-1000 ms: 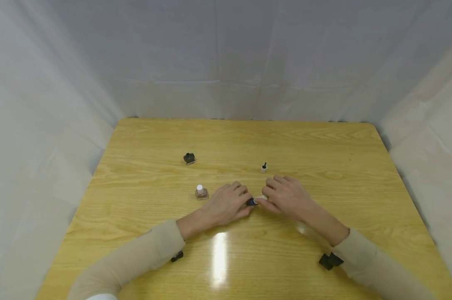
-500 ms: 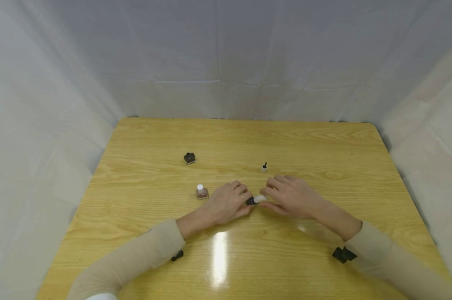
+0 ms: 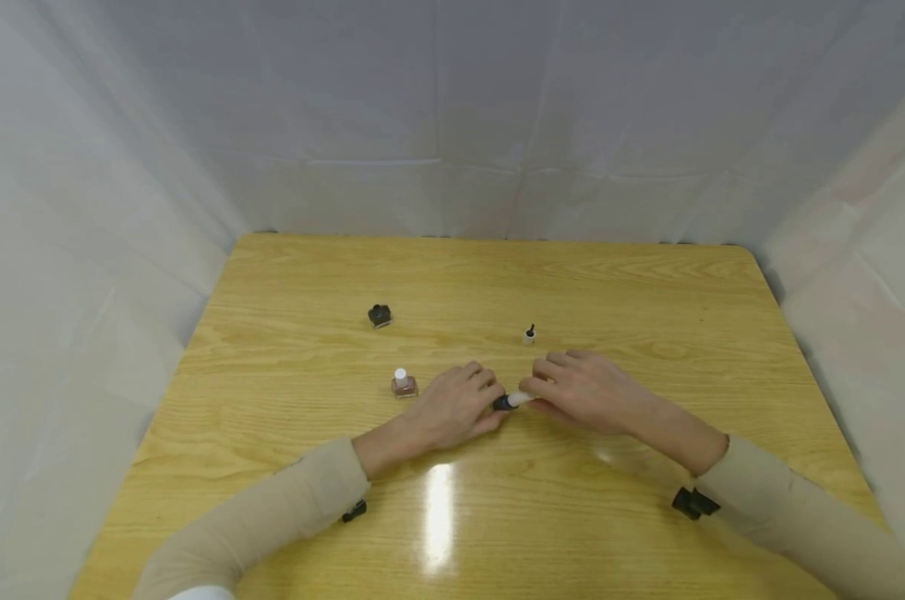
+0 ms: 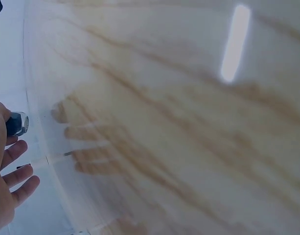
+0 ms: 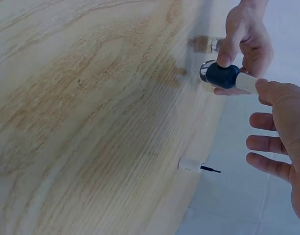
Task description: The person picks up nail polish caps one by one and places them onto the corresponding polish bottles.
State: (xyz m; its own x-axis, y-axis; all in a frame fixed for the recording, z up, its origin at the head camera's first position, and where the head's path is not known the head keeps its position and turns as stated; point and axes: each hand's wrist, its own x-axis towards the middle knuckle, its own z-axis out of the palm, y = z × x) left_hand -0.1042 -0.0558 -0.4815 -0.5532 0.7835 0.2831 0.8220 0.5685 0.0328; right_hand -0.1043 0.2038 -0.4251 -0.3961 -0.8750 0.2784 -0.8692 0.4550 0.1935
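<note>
In the head view my left hand (image 3: 456, 408) holds a dark blue nail polish bottle (image 5: 220, 75) by its sides, tilted above the wooden table. The bottle's long white cap (image 5: 246, 83) is on its neck and points at my right hand (image 3: 591, 396). Thumb and index finger of that hand pinch the cap's end, while its other fingers stand apart in the right wrist view. Left of my left hand stands a pinkish nail polish bottle (image 3: 403, 384) with a white cap. Beyond the hands a loose white cap (image 3: 529, 337) stands upright, its black brush pointing up.
A black nail polish bottle (image 3: 380, 316) without a cap stands farther back on the left of the table (image 3: 610, 292). White sheeting (image 3: 482, 117) hangs behind the table and along both sides. Dark wrist devices (image 3: 694, 502) are worn under the sleeves.
My right hand has loosened its fingers from the white cap, turned with its forearm swinging outward to the right, and closed on the cap again. The left hand keeps its hold.
</note>
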